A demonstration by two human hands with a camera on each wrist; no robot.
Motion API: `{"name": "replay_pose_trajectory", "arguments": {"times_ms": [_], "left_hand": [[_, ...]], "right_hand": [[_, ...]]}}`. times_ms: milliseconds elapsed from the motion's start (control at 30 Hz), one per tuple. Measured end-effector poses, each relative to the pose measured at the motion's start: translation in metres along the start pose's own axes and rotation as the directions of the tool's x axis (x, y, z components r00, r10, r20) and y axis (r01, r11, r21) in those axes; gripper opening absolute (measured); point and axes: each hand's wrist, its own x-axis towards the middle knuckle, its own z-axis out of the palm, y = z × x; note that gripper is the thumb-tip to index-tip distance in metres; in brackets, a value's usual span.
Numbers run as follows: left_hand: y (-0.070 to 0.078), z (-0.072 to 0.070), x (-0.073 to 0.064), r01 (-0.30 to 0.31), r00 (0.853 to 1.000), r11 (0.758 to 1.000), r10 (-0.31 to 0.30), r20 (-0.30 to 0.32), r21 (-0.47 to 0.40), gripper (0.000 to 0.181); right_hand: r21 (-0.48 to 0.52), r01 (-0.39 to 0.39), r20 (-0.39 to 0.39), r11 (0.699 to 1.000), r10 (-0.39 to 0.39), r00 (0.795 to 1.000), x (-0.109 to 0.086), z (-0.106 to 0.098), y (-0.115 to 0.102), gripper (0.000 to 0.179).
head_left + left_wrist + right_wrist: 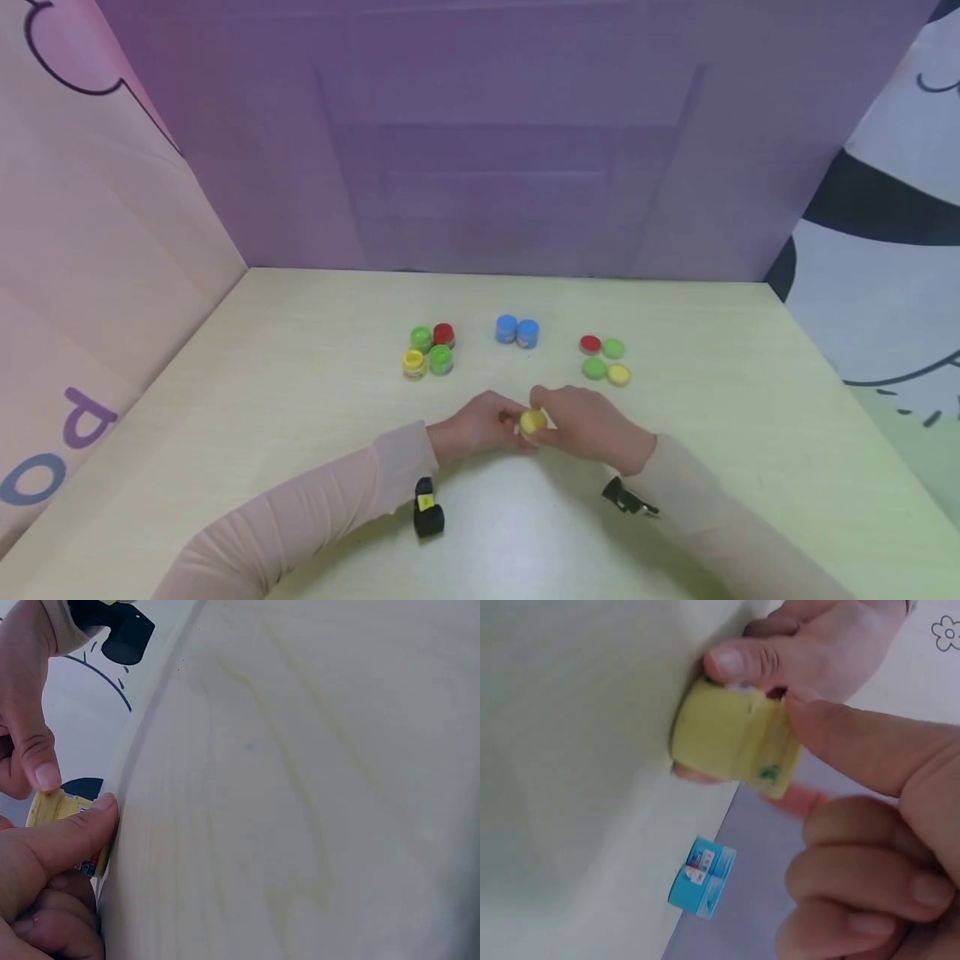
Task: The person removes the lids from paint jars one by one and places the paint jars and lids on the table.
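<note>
Evidently, we have four uncapped jars [441, 362], four loose lids [594, 368], two blue jars [528, 335] still capped, left hand [480, 425] gripping a yellow jar [709, 731], right hand [594, 423] pinching its yellow lid [772, 746]

- Lower half: my pale table [750, 392], before me
- Centre-left: yellow jar [413, 366], red jar [444, 336], two green jars [441, 361]
- Centre: two blue jars [507, 330]
- Centre-right: red lid [590, 344], yellow lid [618, 375], two green lids [594, 368]

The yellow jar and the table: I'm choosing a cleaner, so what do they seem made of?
Yellow jar: probably plastic, smooth with a satin look; its even colour and rounded form look moulded. Table: perhaps pale laminate with a slight sheen, as light reflects softly in the head view, though coated wood is possible.
</note>
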Motion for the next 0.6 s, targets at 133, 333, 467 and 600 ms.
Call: {"name": "replay_pose_trajectory", "arguments": {"times_ms": [133,333,467,600], "left_hand": [[-0.001,0.000,0.000,0.003,1.000,1.000,-0.003,0.004,-0.007,0.028],[0.000,-0.001,-0.001,0.004,1.000,1.000,-0.004,0.012,-0.013,0.029],[-0.001,0.000,0.000,0.008,1.000,1.000,-0.008,0.004,-0.016,0.028],[-0.003,0.001,0.001,-0.012,1.000,1.000,0.012,0.009,-0.023,0.026]], "right_hand": [[0.011,0.089,0.019,0.996,-0.090,0.996,-0.001,-0.005,0.005,0.025],[0.035,0.144,0.035,0.989,-0.146,0.989,-0.002,-0.008,0.007,0.032],[0.047,-0.004,0.015,0.999,0.004,1.000,-0.002,-0.005,0.001,0.036],[0.054,-0.194,-0.008,0.979,0.195,0.981,-0.001,-0.002,-0.008,0.037]]}}
